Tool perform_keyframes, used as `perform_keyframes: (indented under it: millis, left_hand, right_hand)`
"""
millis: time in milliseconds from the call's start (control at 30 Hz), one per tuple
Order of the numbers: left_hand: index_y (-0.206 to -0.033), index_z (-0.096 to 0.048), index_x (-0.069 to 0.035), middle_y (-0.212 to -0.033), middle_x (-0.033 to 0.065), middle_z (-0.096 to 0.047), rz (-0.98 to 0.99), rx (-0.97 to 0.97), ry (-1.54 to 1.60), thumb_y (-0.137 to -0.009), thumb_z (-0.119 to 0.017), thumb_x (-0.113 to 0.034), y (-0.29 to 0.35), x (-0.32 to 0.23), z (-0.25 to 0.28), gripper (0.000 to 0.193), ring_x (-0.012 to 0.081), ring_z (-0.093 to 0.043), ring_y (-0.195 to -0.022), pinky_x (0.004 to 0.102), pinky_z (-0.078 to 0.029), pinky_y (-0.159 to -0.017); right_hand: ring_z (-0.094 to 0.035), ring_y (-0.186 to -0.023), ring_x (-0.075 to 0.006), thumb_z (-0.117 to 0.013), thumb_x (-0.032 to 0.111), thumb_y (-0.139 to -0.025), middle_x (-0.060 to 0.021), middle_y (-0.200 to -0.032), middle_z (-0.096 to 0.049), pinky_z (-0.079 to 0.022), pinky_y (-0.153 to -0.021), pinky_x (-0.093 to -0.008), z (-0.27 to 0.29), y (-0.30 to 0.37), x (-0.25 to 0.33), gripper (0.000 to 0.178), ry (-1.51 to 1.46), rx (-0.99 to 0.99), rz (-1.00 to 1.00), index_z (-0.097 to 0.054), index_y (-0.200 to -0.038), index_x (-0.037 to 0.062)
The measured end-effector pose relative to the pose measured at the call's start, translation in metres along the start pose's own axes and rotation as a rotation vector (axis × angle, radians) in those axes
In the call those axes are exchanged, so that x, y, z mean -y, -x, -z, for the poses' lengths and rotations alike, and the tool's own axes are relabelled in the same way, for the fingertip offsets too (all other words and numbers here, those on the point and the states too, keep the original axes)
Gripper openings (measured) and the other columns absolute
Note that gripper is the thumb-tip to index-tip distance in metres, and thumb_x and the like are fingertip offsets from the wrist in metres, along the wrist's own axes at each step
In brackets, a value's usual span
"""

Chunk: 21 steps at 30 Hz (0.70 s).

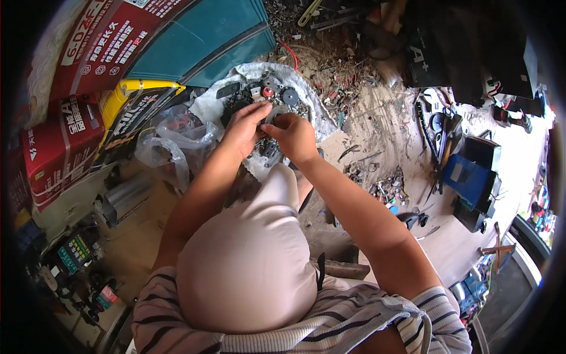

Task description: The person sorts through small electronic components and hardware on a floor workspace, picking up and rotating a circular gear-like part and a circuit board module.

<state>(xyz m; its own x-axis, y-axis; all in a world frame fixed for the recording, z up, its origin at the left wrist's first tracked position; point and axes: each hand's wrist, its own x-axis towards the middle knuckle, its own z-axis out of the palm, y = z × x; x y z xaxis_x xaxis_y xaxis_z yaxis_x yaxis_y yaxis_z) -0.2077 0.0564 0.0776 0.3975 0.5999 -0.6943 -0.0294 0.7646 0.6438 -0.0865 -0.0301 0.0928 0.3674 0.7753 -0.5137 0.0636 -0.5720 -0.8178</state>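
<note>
Over white cloth: left hand, right hand curled close; cannot tell whether pinching anything; advise working low.

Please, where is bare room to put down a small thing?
The brown floor patch between the grey metal channel and left forearm looks bare. Some dusty floor shows between the metal scraps and blue-and-black box. Crowded: the white cloth, its middle full of small parts.

The white cloth looks matt and rough, the clear bag is of glossy, wrinkled plastic, and the grey channel seems of smooth, shiny metal.
</note>
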Motion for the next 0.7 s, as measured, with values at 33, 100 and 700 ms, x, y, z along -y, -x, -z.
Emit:
perform_keyframes:
  millis: [33, 100, 700]
  left_hand:
    - [-0.111, -0.065, -0.007, -0.105, 0.0014, -0.063, -0.001, 0.003, 0.005, -0.088, -0.071, -0.023, 0.002, -0.001, -0.003, 0.028, 0.0139, -0.057, -0.096, 0.0302, -0.048, -0.079]
    - [-0.109, -0.066, -0.008, -0.102, 0.0003, -0.063, 0.038, -0.038, -0.013, -0.088, -0.071, -0.02, 0.005, -0.005, -0.009, 0.025, 0.0134, -0.058, -0.095, 0.0292, -0.048, -0.078]
    - [-0.125, -0.06, -0.004, -0.11, 0.0039, -0.066, -0.007, 0.022, -0.015, -0.085, -0.073, -0.011, 0.017, -0.015, 0.002, 0.042, 0.0132, -0.062, -0.096, 0.0271, -0.05, -0.081]
  right_hand:
    - [-0.068, -0.074, -0.029, -0.08, 0.03, -0.073, -0.0178, -0.082, -0.07, -0.053, -0.071, -0.0367, 0.001, 0.002, 0.0, 0.038, 0.012, -0.005, -0.005, -0.068, -0.089, -0.0024]
    - [-0.068, -0.074, -0.0304, -0.081, 0.031, -0.072, -0.0177, -0.08, -0.069, -0.053, -0.071, -0.0375, -0.001, 0.002, -0.003, 0.039, 0.009, -0.024, 0.017, -0.068, -0.087, -0.0028]
    - [-0.053, -0.11, -0.0371, -0.087, 0.031, -0.065, -0.024, -0.117, -0.057, -0.046, -0.095, -0.0407, -0.006, -0.011, 0.005, 0.079, 0.184, -0.067, 0.216, -0.05, -0.126, -0.0011]
